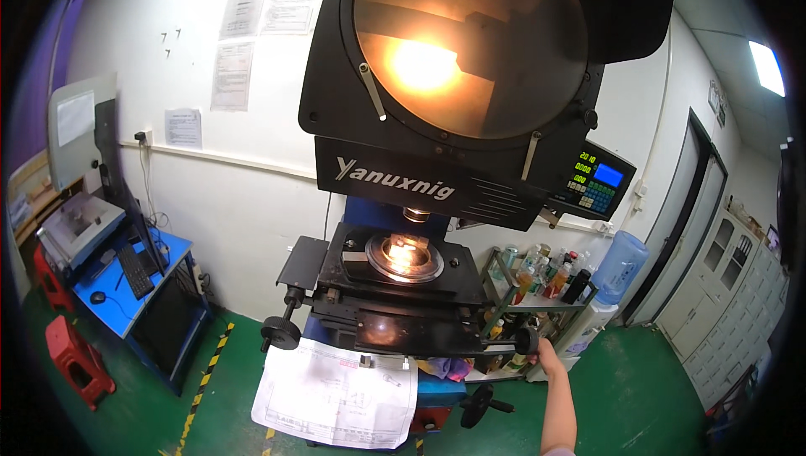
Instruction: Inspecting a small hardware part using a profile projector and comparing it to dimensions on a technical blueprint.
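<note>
My right hand (548,358) reaches in from the lower right, its fingers closed at the black knob (526,340) on the right end of the stage. Part of the fingers is hidden by the knob. This stage (457,275) belongs to a large black profile projector (336,103). A small workpiece (404,246), too glare-lit to make out, sits on the lit round glass plate (428,269) below the lens (416,215). On the round projection screen (537,44) there is a bright spot and dark, straight-edged shadows. My left hand is out of view.
A technical drawing (336,397) hangs below the stage, between a left handwheel (280,332) and a lower crank (480,406). A digital readout (598,180) is at right, above a bottle-filled rack (546,301) and water dispenser (592,326). Left stand a blue desk (172,250) and red stools (75,359).
</note>
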Tool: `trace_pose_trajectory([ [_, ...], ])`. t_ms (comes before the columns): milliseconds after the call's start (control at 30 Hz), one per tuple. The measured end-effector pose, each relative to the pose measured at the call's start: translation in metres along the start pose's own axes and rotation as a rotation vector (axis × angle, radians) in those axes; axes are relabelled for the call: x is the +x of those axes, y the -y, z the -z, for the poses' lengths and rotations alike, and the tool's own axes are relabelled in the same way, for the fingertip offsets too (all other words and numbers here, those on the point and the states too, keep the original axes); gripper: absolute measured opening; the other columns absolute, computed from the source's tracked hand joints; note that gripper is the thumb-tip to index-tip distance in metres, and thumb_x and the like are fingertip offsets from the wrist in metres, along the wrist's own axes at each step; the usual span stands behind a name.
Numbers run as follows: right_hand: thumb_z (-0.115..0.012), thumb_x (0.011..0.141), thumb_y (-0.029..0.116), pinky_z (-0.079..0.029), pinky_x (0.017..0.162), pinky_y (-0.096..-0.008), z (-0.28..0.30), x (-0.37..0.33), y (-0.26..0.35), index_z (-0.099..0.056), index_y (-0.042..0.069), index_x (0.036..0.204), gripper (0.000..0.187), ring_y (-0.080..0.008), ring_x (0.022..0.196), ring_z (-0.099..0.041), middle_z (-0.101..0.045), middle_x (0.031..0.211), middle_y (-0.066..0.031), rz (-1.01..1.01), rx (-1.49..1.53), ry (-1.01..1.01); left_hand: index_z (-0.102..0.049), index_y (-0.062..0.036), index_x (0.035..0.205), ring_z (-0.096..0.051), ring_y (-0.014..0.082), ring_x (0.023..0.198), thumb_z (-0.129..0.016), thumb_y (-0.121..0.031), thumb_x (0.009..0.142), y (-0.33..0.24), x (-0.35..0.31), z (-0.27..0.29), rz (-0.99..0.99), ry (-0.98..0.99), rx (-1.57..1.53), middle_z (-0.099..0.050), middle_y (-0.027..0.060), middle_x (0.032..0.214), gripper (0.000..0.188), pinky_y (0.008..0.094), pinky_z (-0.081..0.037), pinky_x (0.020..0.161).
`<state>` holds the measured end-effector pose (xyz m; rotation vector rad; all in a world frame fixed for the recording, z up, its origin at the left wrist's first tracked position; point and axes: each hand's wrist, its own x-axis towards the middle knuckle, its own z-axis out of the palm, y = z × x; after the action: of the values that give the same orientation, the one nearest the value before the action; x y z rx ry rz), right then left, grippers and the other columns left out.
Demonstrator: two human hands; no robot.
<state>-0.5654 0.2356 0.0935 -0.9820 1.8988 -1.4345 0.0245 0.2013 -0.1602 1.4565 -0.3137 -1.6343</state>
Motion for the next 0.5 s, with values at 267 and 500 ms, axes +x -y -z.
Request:
trace_pose_trajectory([
  [267, -0.042, 0.075, 0.022, -0.028, 0.038, -0.0216, 0.014, 0.013, 0.029, -0.047, 0.006, 0.053, 0.027, -0.0092, 0.039, -0.038, -0.04, 0.044, -0.0002, 0.134, 0.117, 0.118, -0.035, -0.0138, 0.056, -0.024, 0.0102, 0.033, -0.038, -0.022, 0.072, 0.004, 0.005, 0.007, 0.113, -0.145, 0.023, -0.026, -0.0038, 0.042, 0.019, 0.0239, -0.02, 0.029],
  [500, -0.041, 0.076, 0.024, -0.027, 0.037, -0.0219, -0.01, -0.014, 0.001, -0.039, 0.01, 0.052, 0.027, -0.0063, 0.036, -0.028, -0.03, 0.043, 0.0039, 0.033, 0.143, -0.05, -0.037, -0.0136, 0.056, -0.025, 0.0096, 0.032, -0.039, -0.021, 0.071, 0.005, 0.003, 0.008, 0.088, -0.107, -0.018, -0.026, -0.0038, 0.042, 0.017, 0.0235, -0.02, 0.029],
])
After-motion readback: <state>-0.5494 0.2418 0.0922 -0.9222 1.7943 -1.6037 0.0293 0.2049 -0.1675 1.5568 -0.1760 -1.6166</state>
